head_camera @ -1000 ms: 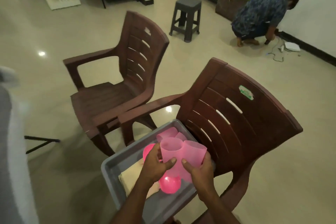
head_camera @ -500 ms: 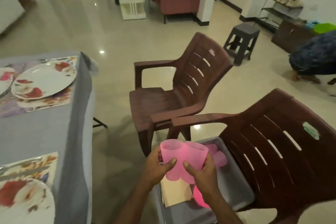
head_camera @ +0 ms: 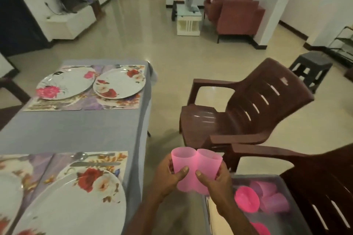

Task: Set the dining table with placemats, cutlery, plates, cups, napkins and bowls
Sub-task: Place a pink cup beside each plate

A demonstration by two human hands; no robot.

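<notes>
Two pink translucent cups are held side by side in the air between table and chairs. My left hand [head_camera: 168, 174] grips the left pink cup [head_camera: 182, 160] and my right hand [head_camera: 216, 177] grips the right pink cup [head_camera: 207, 164]. The grey-clothed dining table [head_camera: 80, 131] lies to the left, with floral placemats [head_camera: 122, 107], white flowered plates [head_camera: 119, 83] and a spoon [head_camera: 86, 155] and knife [head_camera: 95, 164] beside the near plate [head_camera: 72, 206]. A grey tray [head_camera: 275, 179] at the lower right holds more pink cups [head_camera: 267, 196], pink bowls [head_camera: 246, 199] and a beige napkin.
Two brown plastic chairs stand to the right: a far chair [head_camera: 246, 105] and a near chair [head_camera: 321, 187] that carries the tray. A dark stool [head_camera: 309, 70], a red sofa [head_camera: 235, 15] and a white low table [head_camera: 188, 19] stand farther back on the tiled floor.
The view has swung left, bringing the table into sight. Both hands have lifted the two cups out of the tray and carried them left toward the table edge.
</notes>
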